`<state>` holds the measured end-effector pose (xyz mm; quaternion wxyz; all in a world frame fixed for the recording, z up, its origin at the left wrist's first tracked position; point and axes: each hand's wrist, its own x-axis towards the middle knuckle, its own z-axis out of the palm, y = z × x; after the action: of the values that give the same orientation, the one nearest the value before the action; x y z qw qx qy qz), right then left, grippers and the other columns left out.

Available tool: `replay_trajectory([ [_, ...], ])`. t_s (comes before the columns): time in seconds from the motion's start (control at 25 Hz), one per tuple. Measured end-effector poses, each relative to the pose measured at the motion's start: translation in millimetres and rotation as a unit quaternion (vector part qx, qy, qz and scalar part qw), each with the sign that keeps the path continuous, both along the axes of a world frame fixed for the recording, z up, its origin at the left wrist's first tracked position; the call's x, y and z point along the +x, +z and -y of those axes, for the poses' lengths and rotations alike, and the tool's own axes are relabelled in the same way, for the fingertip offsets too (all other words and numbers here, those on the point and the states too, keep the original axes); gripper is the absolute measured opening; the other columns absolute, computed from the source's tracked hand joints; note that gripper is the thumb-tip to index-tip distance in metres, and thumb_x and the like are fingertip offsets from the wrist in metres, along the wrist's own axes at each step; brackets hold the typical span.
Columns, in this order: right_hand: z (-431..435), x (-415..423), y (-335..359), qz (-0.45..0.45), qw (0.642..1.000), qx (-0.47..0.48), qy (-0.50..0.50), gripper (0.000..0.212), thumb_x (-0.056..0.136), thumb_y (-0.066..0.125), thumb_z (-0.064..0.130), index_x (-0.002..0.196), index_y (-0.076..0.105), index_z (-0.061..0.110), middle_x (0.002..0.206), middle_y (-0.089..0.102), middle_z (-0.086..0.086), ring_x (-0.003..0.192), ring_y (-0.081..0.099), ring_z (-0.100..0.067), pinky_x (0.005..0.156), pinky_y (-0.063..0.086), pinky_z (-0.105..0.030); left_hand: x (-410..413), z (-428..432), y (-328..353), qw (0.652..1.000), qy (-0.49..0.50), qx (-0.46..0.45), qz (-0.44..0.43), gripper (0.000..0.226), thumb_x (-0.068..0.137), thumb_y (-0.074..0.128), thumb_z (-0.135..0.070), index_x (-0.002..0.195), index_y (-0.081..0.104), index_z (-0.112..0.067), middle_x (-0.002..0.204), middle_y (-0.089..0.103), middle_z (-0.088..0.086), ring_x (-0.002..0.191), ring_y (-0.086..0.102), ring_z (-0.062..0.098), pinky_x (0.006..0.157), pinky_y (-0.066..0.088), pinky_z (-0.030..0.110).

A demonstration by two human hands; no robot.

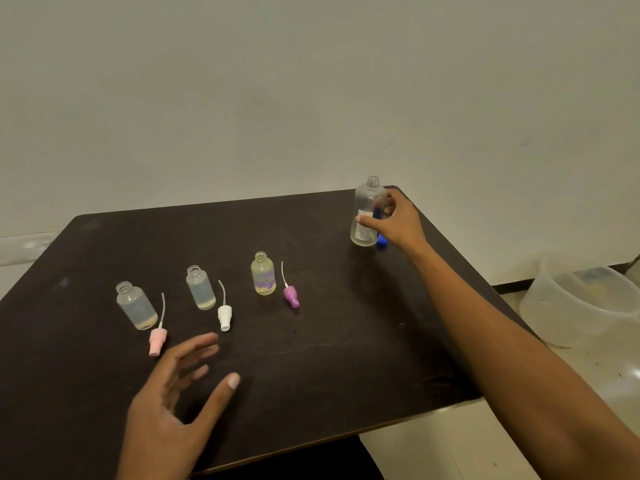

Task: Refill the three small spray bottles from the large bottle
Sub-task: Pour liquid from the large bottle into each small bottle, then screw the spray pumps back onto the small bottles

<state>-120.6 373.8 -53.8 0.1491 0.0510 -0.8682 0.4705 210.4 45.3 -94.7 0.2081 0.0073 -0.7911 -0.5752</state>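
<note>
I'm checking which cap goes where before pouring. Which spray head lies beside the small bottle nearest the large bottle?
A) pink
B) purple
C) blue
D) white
B: the purple spray head lies just right of the yellowish small bottle, the one closest to the large bottle that the right hand grips.
</note>
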Motion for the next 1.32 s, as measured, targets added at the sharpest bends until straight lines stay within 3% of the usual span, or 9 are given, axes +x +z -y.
replay_trajectory([
  [0.2, -1.2, -5.9, -9.7, 0.015, 1.000, 0.000, -0.004, 0.072, 0.074, 0.093, 0.044, 0.133, 0.056, 0.026, 0.127, 0.064, 0.008, 0.109, 0.060, -0.009, 0.088, 0.048, -0.024, -11.4, -20.9, -0.9, 0.999, -0.031, 0.021, 0.001, 0.059, 0.072, 0.084, -0.032, 0.128, 0.068, -0.030, 0.132, 0.072, -0.011, 0.123, 0.068, 0.008, 0.102, 0.056, 0.033],
  [0.4, 1.4, -7.2, -13.4, 0.016, 1.000, -0.004, 0.001, 0.073, 0.074, 0.093, 0.043, 0.134, 0.056, 0.024, 0.121, 0.060, 0.014, 0.108, 0.061, -0.008, 0.089, 0.050, -0.024, -20.0, -29.4, 2.4, 0.998, -0.053, 0.032, 0.016, 0.062, 0.072, 0.084, -0.036, 0.131, 0.066, -0.031, 0.133, 0.070, -0.016, 0.126, 0.066, 0.006, 0.104, 0.054, 0.040],
  [0.6, 3.8, -7.0, -13.8, 0.007, 1.000, 0.004, 0.005, 0.075, 0.074, 0.094, 0.042, 0.136, 0.057, 0.022, 0.120, 0.062, 0.012, 0.109, 0.062, -0.010, 0.089, 0.048, -0.023, -25.0, -31.1, 5.9, 0.997, -0.069, 0.026, 0.024, 0.058, 0.074, 0.084, -0.039, 0.129, 0.065, -0.046, 0.135, 0.068, -0.019, 0.128, 0.065, 0.004, 0.104, 0.053, 0.038],
  [0.84, 1.8, -0.2, -17.3, 0.010, 1.000, -0.006, 0.010, 0.081, 0.072, 0.096, 0.038, 0.140, 0.052, 0.023, 0.121, 0.062, 0.013, 0.103, 0.065, -0.003, 0.074, 0.045, -0.004, -32.9, -31.1, 10.2, 0.997, -0.066, 0.015, 0.027, 0.059, 0.078, 0.084, -0.041, 0.133, 0.064, -0.040, 0.135, 0.067, -0.020, 0.128, 0.064, 0.003, 0.104, 0.054, 0.038],
  [0.96, -0.2, 12.7, -14.2, -0.002, 1.000, -0.024, 0.003, 0.091, 0.072, 0.095, 0.042, 0.147, 0.046, 0.024, 0.128, 0.060, 0.010, 0.107, 0.063, -0.003, 0.080, 0.049, -0.008, -36.8, -30.5, 12.3, 0.998, -0.062, 0.013, 0.021, 0.058, 0.081, 0.085, -0.039, 0.134, 0.063, -0.037, 0.136, 0.067, -0.018, 0.128, 0.064, 0.005, 0.104, 0.055, 0.040],
  [1.12, -4.3, 47.9, -5.9, -0.041, 0.997, -0.066, -0.021, 0.097, 0.074, 0.093, 0.046, 0.153, 0.040, 0.027, 0.140, 0.053, 0.007, 0.123, 0.058, -0.013, 0.096, 0.056, -0.028, -37.8, -27.0, 16.2, 0.998, -0.060, 0.010, 0.016, 0.055, 0.084, 0.084, -0.036, 0.134, 0.063, -0.038, 0.137, 0.066, -0.020, 0.129, 0.063, 0.004, 0.104, 0.055, 0.038],
  [1.32, 3.7, 111.9, 7.0, -0.094, 0.989, -0.115, -0.003, 0.083, 0.077, 0.091, 0.048, 0.146, 0.047, 0.033, 0.138, 0.058, 0.011, 0.124, 0.060, -0.004, 0.093, 0.056, -0.026, -34.3, -18.5, 21.8, 0.999, -0.050, 0.003, 0.007, 0.054, 0.086, 0.085, -0.029, 0.134, 0.063, -0.037, 0.136, 0.066, -0.021, 0.127, 0.063, 0.001, 0.102, 0.054, 0.030],
])
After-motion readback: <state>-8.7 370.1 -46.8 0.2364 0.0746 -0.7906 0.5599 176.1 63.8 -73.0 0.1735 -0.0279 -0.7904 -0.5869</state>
